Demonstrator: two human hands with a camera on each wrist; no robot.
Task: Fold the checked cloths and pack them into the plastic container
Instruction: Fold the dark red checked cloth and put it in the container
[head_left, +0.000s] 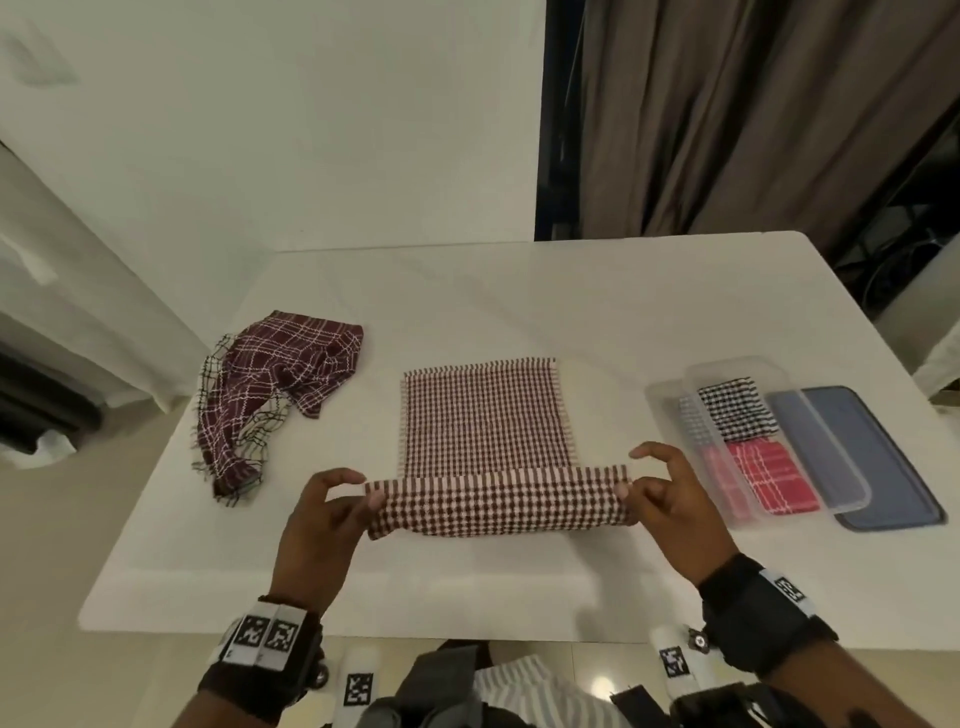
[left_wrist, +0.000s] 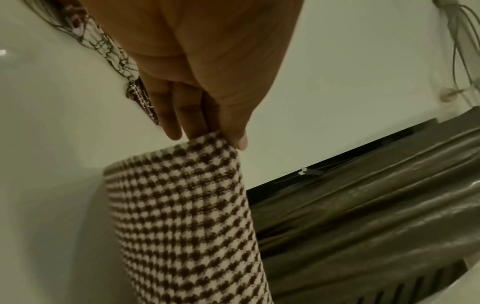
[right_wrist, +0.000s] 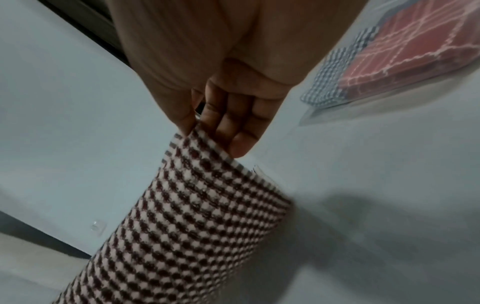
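Note:
A maroon-and-white checked cloth (head_left: 488, 415) lies flat in the middle of the white table (head_left: 623, 301). Its near edge is lifted and curled over toward the far side. My left hand (head_left: 358, 501) pinches the left near corner, and the same cloth (left_wrist: 182, 205) hangs from my left hand (left_wrist: 221, 137) in the left wrist view. My right hand (head_left: 631, 480) pinches the right near corner; the cloth (right_wrist: 202, 216) hangs below my right hand (right_wrist: 205, 131). The clear plastic container (head_left: 670, 400) at the right holds a folded black-and-white cloth (head_left: 737, 410) and a folded red cloth (head_left: 774, 478).
A crumpled dark maroon plaid cloth (head_left: 270, 384) lies at the table's left. A blue lid (head_left: 883, 462) sits under and beside the container at the right edge. A brown curtain (head_left: 753, 114) hangs behind the table. Bare tabletop runs along the far side.

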